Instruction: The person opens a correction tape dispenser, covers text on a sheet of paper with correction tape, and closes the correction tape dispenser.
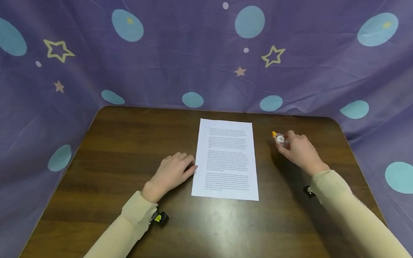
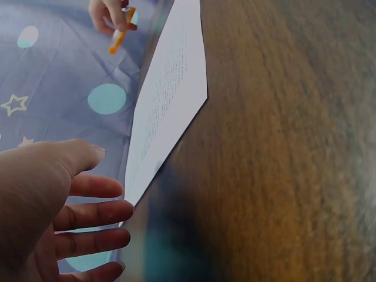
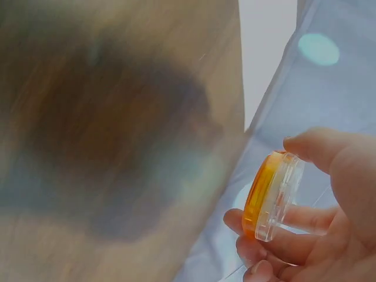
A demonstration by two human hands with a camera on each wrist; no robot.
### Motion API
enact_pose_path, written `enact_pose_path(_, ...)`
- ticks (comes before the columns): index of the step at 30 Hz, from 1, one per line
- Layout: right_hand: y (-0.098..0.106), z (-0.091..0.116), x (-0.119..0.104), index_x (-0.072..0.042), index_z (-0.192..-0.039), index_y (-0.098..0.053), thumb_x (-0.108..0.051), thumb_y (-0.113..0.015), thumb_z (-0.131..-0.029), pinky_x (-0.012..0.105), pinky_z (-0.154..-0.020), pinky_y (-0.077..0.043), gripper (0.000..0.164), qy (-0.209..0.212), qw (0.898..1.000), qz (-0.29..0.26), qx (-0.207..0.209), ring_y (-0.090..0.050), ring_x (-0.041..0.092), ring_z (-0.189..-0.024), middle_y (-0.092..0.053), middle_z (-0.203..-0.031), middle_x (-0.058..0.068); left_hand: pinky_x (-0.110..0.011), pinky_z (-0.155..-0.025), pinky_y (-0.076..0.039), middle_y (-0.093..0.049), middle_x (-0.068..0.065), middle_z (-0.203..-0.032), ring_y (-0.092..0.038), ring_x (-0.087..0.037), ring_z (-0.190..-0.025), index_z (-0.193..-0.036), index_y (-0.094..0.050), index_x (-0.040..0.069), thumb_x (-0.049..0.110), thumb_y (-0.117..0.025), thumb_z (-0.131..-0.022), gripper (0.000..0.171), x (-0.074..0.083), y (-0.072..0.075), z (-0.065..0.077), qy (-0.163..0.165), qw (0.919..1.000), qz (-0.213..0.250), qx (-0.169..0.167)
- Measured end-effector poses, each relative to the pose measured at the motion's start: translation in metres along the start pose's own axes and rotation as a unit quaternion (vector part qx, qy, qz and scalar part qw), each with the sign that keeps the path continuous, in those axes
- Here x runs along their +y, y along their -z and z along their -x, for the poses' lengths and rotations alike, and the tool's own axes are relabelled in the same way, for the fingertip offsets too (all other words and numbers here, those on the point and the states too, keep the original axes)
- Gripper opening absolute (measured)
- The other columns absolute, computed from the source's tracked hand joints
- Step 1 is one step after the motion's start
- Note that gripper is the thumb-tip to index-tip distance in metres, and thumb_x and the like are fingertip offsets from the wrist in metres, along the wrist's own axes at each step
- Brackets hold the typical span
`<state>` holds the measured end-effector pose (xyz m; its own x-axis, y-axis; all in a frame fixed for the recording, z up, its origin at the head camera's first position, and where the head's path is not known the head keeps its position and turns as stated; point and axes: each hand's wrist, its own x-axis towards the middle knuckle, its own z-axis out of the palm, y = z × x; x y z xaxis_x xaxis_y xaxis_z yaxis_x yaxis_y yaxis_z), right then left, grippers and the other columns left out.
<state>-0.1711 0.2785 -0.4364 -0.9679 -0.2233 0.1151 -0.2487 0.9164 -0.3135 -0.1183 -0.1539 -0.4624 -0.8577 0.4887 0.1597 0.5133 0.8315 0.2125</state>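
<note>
A printed sheet of paper (image 1: 226, 160) lies on the wooden table, its lines of text running across it. To its right, my right hand (image 1: 300, 150) holds a correction tape dispenser (image 1: 280, 139) above the tabletop. In the right wrist view the dispenser (image 3: 271, 197) shows an orange side and a clear side, pinched between thumb and fingers. My left hand (image 1: 172, 171) is at the sheet's left edge with its thumb tip right beside the paper. Its fingers (image 2: 97, 214) are spread and loosely extended in the left wrist view, with nothing held.
The brown wooden table (image 1: 123, 140) has rounded far corners. A purple curtain (image 1: 182, 58) with stars and pale blue ovals hangs behind it and along both sides. A small black device (image 1: 161, 218) is worn at the left wrist.
</note>
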Motion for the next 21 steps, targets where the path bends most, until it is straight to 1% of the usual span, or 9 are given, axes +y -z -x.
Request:
enact_pose_path(4,0.005,0.006,-0.025,0.006,-0.114,-0.060,-0.029,-0.071,-0.097,0.047,-0.060,-0.047,0.040,0.022,1.000,0.006,-0.003,-0.055,0.034,-0.075,-0.062,-0.079,0.012,-0.038,-0.064,-0.051,-0.070,-0.002,-0.093,-0.060,-0.021,-0.080,-0.099,-0.071,0.013,0.029,-0.070,-0.101,0.017,0.001,0.000,-0.001,-0.001,1.0000,0.000,-0.003)
enact_pose_path(7,0.007,0.010,-0.042,0.008,-0.117,-0.062,-0.028,-0.072,-0.097,0.046,-0.063,-0.047,0.042,0.045,0.999,0.019,-0.001,-0.056,0.036,-0.081,-0.065,-0.086,0.014,-0.039,-0.065,-0.051,-0.070,-0.002,-0.093,-0.061,-0.021,-0.082,-0.100,-0.071,0.013,0.030,-0.070,-0.101,0.018,0.003,0.001,-0.001,0.002,0.9999,-0.001,-0.011)
enact_pose_path(10,0.008,0.013,-0.057,0.008,-0.117,-0.065,-0.028,-0.074,-0.094,0.047,-0.064,-0.050,0.044,0.071,0.997,0.033,0.006,-0.058,0.035,-0.085,-0.066,-0.093,0.016,-0.040,-0.067,-0.052,-0.070,-0.002,-0.095,-0.062,-0.022,-0.084,-0.101,-0.071,0.013,0.031,-0.069,-0.101,0.019,0.004,0.000,-0.001,0.007,0.9998,-0.001,-0.018)
enact_pose_path(13,0.007,0.015,-0.069,0.005,-0.113,-0.068,-0.029,-0.077,-0.092,0.045,-0.059,-0.051,0.041,0.096,0.994,0.040,0.012,-0.058,0.030,-0.081,-0.065,-0.091,0.013,-0.041,-0.068,-0.053,-0.070,-0.002,-0.095,-0.063,-0.022,-0.085,-0.102,-0.071,0.012,0.031,-0.070,-0.101,0.019,0.005,0.001,-0.001,0.008,0.9998,-0.001,-0.018)
enact_pose_path(15,0.007,0.016,-0.076,0.003,-0.112,-0.068,-0.030,-0.078,-0.090,0.042,-0.055,-0.050,0.041,0.108,0.993,0.040,0.011,-0.057,0.025,-0.075,-0.064,-0.090,0.011,-0.041,-0.068,-0.053,-0.070,-0.002,-0.095,-0.062,-0.022,-0.085,-0.102,-0.071,0.012,0.032,-0.070,-0.101,0.020,0.005,0.001,-0.001,0.008,0.9998,-0.001,-0.019)
enact_pose_path(18,0.007,0.017,-0.084,-0.001,-0.112,-0.064,-0.032,-0.079,-0.090,0.037,-0.050,-0.047,0.041,0.119,0.992,0.035,0.001,-0.055,0.019,-0.066,-0.064,-0.091,0.009,-0.042,-0.069,-0.053,-0.070,-0.002,-0.096,-0.062,-0.022,-0.085,-0.102,-0.071,0.012,0.032,-0.069,-0.101,0.020,0.006,0.001,-0.001,0.008,0.9998,0.001,-0.020)
enact_pose_path(21,0.006,0.017,-0.091,-0.003,-0.112,-0.058,-0.032,-0.081,-0.091,0.035,-0.048,-0.045,0.042,0.130,0.991,0.023,-0.009,-0.054,0.017,-0.062,-0.063,-0.091,0.008,-0.043,-0.071,-0.053,-0.070,-0.003,-0.098,-0.062,-0.023,-0.087,-0.103,-0.071,0.012,0.032,-0.069,-0.102,0.019,0.006,0.001,-0.001,0.009,0.9997,0.001,-0.022)
